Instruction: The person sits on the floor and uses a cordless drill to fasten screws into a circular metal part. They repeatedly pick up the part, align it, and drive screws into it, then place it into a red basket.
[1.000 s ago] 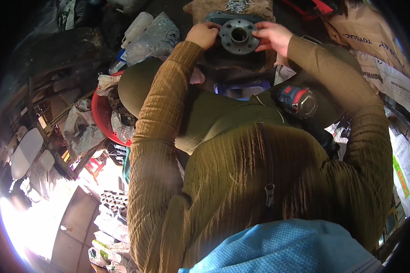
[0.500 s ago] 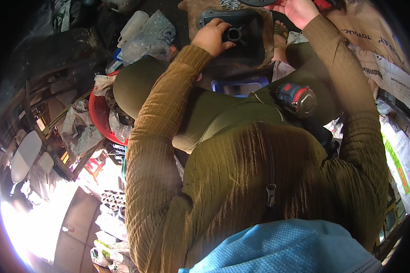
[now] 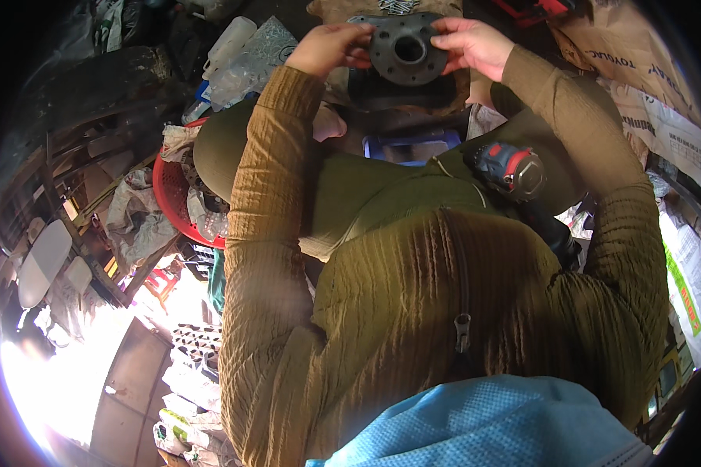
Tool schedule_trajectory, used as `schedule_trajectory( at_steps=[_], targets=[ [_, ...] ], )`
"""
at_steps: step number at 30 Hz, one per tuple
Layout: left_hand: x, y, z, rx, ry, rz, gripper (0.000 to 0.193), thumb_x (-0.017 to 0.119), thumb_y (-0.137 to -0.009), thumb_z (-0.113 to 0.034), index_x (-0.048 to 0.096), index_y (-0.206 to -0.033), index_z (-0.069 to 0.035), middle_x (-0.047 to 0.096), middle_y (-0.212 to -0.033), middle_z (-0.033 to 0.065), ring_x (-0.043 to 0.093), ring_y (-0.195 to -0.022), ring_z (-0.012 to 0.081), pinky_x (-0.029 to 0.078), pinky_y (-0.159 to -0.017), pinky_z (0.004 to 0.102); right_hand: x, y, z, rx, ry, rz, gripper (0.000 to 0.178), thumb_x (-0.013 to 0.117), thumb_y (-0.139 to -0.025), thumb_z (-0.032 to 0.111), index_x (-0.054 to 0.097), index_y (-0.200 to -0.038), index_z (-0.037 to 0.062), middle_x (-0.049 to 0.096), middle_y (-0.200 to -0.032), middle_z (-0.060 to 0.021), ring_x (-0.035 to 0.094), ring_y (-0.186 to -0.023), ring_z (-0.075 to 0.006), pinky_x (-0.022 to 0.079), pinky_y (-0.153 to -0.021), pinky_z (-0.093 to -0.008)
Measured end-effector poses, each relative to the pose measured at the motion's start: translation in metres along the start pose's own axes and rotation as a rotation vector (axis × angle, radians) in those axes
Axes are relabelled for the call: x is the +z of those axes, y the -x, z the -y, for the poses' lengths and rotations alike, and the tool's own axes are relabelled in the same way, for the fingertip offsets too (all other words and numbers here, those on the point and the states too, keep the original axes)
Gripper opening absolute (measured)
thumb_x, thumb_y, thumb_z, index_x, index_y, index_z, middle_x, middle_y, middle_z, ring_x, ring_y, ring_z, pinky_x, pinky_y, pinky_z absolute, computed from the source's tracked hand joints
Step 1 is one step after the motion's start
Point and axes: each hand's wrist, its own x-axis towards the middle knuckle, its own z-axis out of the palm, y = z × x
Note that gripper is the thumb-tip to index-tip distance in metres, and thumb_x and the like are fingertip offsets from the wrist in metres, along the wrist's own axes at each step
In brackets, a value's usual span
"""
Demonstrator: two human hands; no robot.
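Observation:
A round black flange [image 3: 389, 64] with a central hole and several smaller holes around its rim is held up between my two hands. My left hand [image 3: 331, 48] grips its left edge, fingers and thumb closed on it. On the opposite edge, my right hand [image 3: 475, 48] pinches it between thumb and fingers. Below and behind the flange lies a dark shallow tray-like part [image 3: 401, 100], mostly covered by it. Several silver screws [image 3: 399, 6] lie in a small heap just beyond the flange.
A cordless power tool [image 3: 508, 167] with a red ring rests on my right thigh. A blue plastic frame [image 3: 413, 148] stands between my legs. To the left are a red basket [image 3: 171, 198] and clear plastic bags [image 3: 253, 66]. Brown paper sacks [image 3: 639, 62] lie at the right.
My right hand has brought the flange in from the upper right to the middle. My left hand has left the tray-like part and taken the flange's left edge.

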Motion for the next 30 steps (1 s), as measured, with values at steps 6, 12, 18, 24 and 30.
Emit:
schedule_trajectory(
  at_steps=[6,12,18,24,30],
  targets=[
    [0.012,-0.013,0.022,-0.051,-0.252,-0.084,0.029,0.071,-0.081,-0.014,0.067,-0.105,0.002,0.064,-0.074,0.0046,0.061,-0.064,0.0105,0.058,-0.063,0.0279,0.010,-0.006,-0.022,0.055,0.130,-0.172,0.038,0.060,-0.090,0.013,0.050,-0.125,0.0027,0.063,-0.102,-0.0049,0.065,-0.087,-0.0156,0.056,-0.075,-0.0287],
    [0.005,-0.028,0.035,-0.050,-0.298,-0.129,0.030,0.071,-0.080,-0.016,0.068,-0.104,0.001,0.066,-0.075,0.0065,0.063,-0.064,0.0128,0.057,-0.062,0.0286,0.013,-0.011,-0.022,0.038,0.132,-0.225,0.042,0.063,-0.088,0.012,0.049,-0.126,0.0044,0.062,-0.100,-0.0041,0.064,-0.084,-0.0140,0.056,-0.072,-0.0288],
    [0.015,-0.020,0.021,-0.044,-0.481,-0.133,0.029,0.069,-0.083,-0.014,0.064,-0.105,0.003,0.064,-0.079,0.0036,0.059,-0.062,0.0095,0.056,-0.062,0.0275,0.018,-0.009,-0.017,0.042,0.228,-0.219,0.038,0.064,-0.087,0.013,0.051,-0.121,0.0048,0.061,-0.093,-0.0016,0.064,-0.079,-0.0123,0.057,-0.065,-0.0276],
    [0.011,0.013,-0.007,-0.228,-0.504,0.251,0.021,0.069,-0.083,-0.017,0.062,-0.093,-0.001,0.063,-0.075,0.0054,0.063,-0.063,0.0137,0.054,-0.059,0.0269,0.026,0.013,-0.012,0.204,0.212,-0.033,0.028,0.068,-0.083,0.017,0.056,-0.104,0.0014,0.058,-0.081,-0.0059,0.059,-0.060,-0.0158,0.055,-0.055,-0.0300],
    [0.013,0.007,0.001,-0.122,-0.493,0.087,0.025,0.069,-0.082,-0.019,0.064,-0.096,0.000,0.065,-0.073,0.0063,0.065,-0.063,0.0147,0.054,-0.059,0.0265,0.019,0.005,-0.012,0.096,0.261,-0.129,0.028,0.068,-0.084,0.017,0.057,-0.106,0.0031,0.062,-0.087,-0.0059,0.062,-0.068,-0.0144,0.054,-0.060,-0.0277]
  ],
)
